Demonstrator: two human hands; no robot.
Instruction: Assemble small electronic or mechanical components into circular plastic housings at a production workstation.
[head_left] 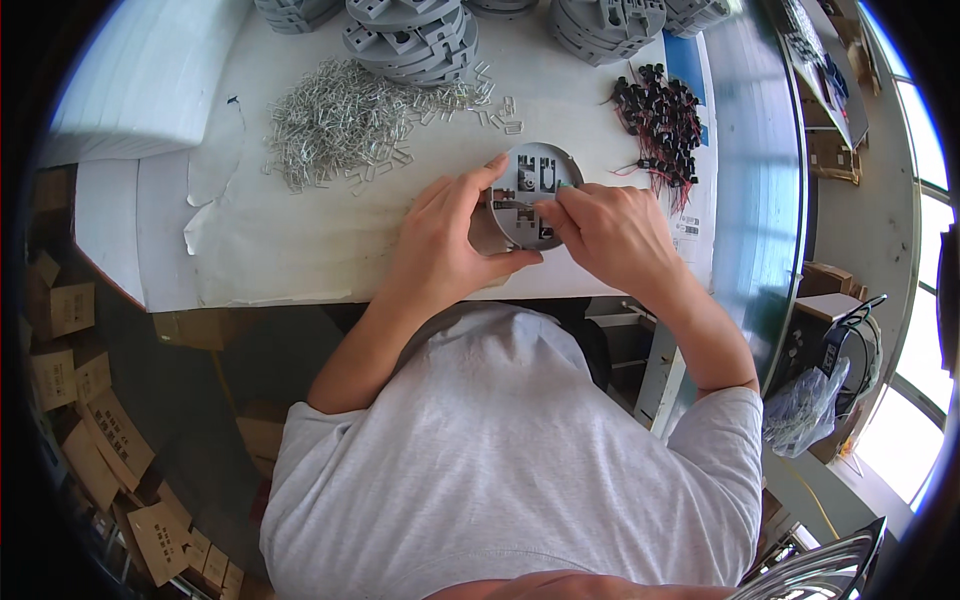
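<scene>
In the head view, the left hand (440, 240) is curled around the rim of a round grey plastic disc (535, 190), holding it tilted just above the white table (300, 240), probably so that its slots face the person. The right hand (610, 235) has its fingertips pinched closed on a small metal clip (512, 204) at the disc's middle, while the pile of loose clips (340, 125) lies near on the left, within easy reach.

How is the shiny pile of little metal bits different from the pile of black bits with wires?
The metal clips are silvery and bare; the black parts are dark with red wires. The clips' heap is wider and lies left of the hands; the black parts sit right, in a smaller bunch. Both lie loose on the white table, untouched.
</scene>
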